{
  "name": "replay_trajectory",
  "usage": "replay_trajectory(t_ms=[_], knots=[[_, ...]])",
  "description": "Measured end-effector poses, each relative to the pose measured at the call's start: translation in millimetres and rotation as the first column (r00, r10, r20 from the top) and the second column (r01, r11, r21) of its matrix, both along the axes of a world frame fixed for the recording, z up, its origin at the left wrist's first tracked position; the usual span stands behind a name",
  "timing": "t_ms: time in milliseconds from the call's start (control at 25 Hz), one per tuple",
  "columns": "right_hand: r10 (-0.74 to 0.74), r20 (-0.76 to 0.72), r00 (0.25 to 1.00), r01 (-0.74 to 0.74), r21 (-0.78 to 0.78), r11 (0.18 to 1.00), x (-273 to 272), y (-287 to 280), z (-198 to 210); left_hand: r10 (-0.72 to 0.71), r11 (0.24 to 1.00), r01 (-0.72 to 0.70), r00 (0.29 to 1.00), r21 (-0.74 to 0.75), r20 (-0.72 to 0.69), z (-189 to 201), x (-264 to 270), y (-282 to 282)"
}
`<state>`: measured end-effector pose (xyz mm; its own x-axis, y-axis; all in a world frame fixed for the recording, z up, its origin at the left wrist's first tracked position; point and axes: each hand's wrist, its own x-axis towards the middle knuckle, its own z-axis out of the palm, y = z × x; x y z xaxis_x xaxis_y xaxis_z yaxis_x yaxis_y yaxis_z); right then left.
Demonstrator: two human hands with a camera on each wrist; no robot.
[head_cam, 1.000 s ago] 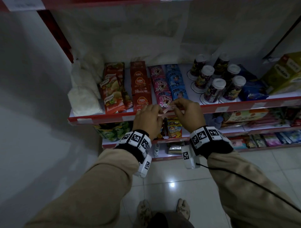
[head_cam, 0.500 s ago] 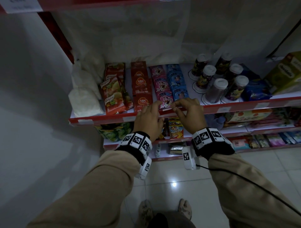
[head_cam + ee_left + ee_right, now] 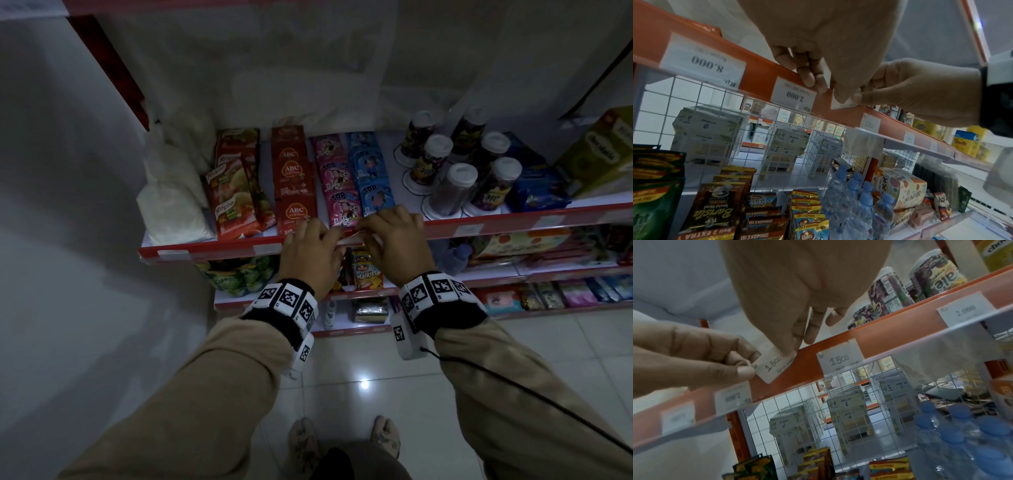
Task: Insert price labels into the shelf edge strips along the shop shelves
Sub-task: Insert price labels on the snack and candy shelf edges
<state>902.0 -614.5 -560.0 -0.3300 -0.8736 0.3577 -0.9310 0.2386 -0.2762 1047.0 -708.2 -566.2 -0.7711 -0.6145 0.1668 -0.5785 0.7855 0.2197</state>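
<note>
Head view looks down; both wrist views look up, close, sharing the shelf strip (image 3: 760, 76).

Red shelf (image 3: 212, 253), stocked front to back.
On it, left to right: white bags (image 3: 171, 212), Royco packets (image 3: 233, 209), ABC sachets (image 3: 294, 192), pink and blue Top sachets (image 3: 342, 192), white-lidded Ale cups (image 3: 455, 185), yellow cartons (image 3: 603, 154).
</note>
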Motion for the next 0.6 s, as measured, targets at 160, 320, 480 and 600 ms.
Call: replay_trajectory(t_ms=[160,320,480,600], knots=[[0.032,-0.066,0.997,-0.029,0.057,0.998,1.6,4.4,-0.4,0.030,0.996,-0.025,0.998,-0.085,0.059,2.8,-3.8,4.7],[0.013,-0.068,0.998,-0.004,0.141,0.990,3.5,2.2,-0.5,0.040,0.992,-0.028,0.995,-0.124,0.090,5.7,-4.6,8.3],[-0.009,-0.085,0.996,0.020,0.129,0.991,5.5,1.2,-3.2,0.028,0.990,-0.014,0.994,-0.138,0.102,5.2,-1.0,9.3],[-0.021,-0.112,0.994,0.037,0.138,0.990,5.9,1.6,-6.5,0.025,0.991,-0.009,0.993,-0.135,0.117,6.0,-0.5,8.5]])
